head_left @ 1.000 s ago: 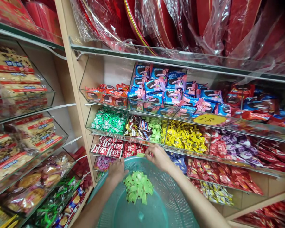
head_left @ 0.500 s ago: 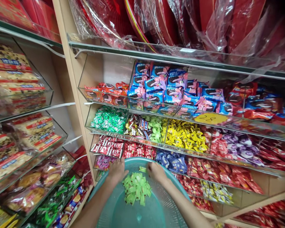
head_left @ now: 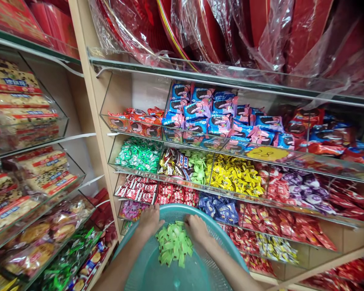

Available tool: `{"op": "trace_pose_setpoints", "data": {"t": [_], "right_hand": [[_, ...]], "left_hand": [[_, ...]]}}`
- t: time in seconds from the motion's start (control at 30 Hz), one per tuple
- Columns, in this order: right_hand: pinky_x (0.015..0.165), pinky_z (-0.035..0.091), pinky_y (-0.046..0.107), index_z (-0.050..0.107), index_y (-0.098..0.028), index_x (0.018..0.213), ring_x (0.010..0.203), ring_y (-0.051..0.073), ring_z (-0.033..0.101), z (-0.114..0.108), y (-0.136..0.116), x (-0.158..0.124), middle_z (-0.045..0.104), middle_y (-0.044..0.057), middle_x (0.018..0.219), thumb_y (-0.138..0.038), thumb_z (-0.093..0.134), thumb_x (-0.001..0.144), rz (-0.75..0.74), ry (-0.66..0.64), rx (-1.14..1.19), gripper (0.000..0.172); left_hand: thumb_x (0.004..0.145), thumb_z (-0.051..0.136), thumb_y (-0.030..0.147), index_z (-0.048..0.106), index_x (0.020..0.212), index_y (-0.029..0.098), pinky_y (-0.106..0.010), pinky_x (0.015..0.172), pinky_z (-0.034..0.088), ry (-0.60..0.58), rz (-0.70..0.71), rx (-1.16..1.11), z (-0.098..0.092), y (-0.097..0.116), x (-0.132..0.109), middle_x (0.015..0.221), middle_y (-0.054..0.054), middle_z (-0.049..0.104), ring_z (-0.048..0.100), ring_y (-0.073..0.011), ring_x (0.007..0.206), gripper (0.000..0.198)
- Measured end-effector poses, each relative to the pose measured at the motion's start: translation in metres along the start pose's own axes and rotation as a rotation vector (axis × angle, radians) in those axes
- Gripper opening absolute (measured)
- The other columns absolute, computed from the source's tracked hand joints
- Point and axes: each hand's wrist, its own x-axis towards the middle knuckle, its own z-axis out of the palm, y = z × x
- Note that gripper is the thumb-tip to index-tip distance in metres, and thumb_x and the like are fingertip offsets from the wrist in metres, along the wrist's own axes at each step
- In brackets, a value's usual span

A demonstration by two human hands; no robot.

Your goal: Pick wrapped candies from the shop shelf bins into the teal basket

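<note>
A teal plastic basin [head_left: 230, 246] with a perforated wall sits below me, holding a pile of small green-wrapped candies [head_left: 174, 244]. My left hand [head_left: 149, 221] is at the basin's far left rim, its fingers curled and closed; the fingertips are hidden. Just inside the far rim, right of the candy pile, is my right hand [head_left: 197, 228], also closed with bent fingers. What either hand holds, if anything, is out of sight behind the knuckles. Both forearms reach across the basin.
Clear shelf bins rise beyond the basin, with green candies [head_left: 197, 165], yellow candies [head_left: 238, 173] and blue packets [head_left: 220, 207]. Above are cookie packs [head_left: 197, 109] and a yellow price tag [head_left: 267, 153]. Bagged pastries [head_left: 27, 117] fill the left shelves.
Both hands have shifted slightly lower in view. A green candy beside my right hand no longer shows apart from the pile. The basin's far rim sits a little lower.
</note>
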Motion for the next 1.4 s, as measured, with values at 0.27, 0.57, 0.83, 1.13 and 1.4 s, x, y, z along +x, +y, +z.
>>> {"op": "trace_pose_setpoints", "data": {"t": [0.27,0.57,0.83,1.13,1.4], "right_hand": [[0.070,0.033,0.026,0.059,-0.020,0.093,0.091,0.020,0.055,-0.011,-0.004,-0.006,0.062,0.006,0.095,-0.023,0.043,0.083,-0.039,0.010,-0.020,0.019],[0.062,0.027,0.025,0.057,-0.021,0.086,0.073,0.016,0.053,-0.137,-0.021,0.003,0.061,0.004,0.077,-0.033,0.033,0.091,-0.170,0.395,-0.114,0.027],[0.086,0.022,0.042,0.061,-0.017,0.081,0.092,0.024,0.041,-0.173,-0.007,0.050,0.058,0.010,0.089,-0.013,0.040,0.085,-0.240,0.549,-0.553,0.021],[0.093,0.014,0.050,0.066,-0.017,0.080,0.093,0.024,0.042,-0.166,-0.003,0.061,0.060,0.012,0.086,-0.010,0.042,0.081,-0.247,0.501,-0.578,0.025],[0.092,0.015,0.048,0.064,-0.018,0.080,0.092,0.024,0.041,-0.170,0.000,0.056,0.060,0.010,0.086,-0.013,0.045,0.082,-0.238,0.532,-0.574,0.020]], "left_hand": [[0.075,0.050,0.037,0.045,0.116,0.013,-0.037,0.086,0.038,0.005,-0.005,-0.009,0.000,0.003,0.000,0.112,-0.014,0.054,0.050,-0.0276,0.104,0.048],[0.077,0.048,0.039,0.045,0.114,0.014,-0.035,0.086,0.038,0.059,-0.011,-0.031,-0.003,0.004,-0.004,0.110,-0.013,0.054,0.050,-0.0266,0.103,0.045],[0.076,0.048,0.039,0.043,0.116,0.014,-0.035,0.084,0.038,0.067,-0.047,-0.045,-0.001,-0.003,-0.004,0.111,-0.013,0.054,0.050,-0.0272,0.102,0.047],[0.076,0.049,0.036,0.043,0.116,0.017,-0.038,0.084,0.037,0.074,-0.066,-0.075,-0.002,-0.008,-0.005,0.114,-0.015,0.053,0.049,-0.0293,0.103,0.045],[0.075,0.050,0.036,0.044,0.116,0.018,-0.038,0.084,0.038,0.079,-0.053,-0.075,-0.002,-0.007,-0.001,0.113,-0.014,0.054,0.050,-0.0292,0.102,0.045]]}}
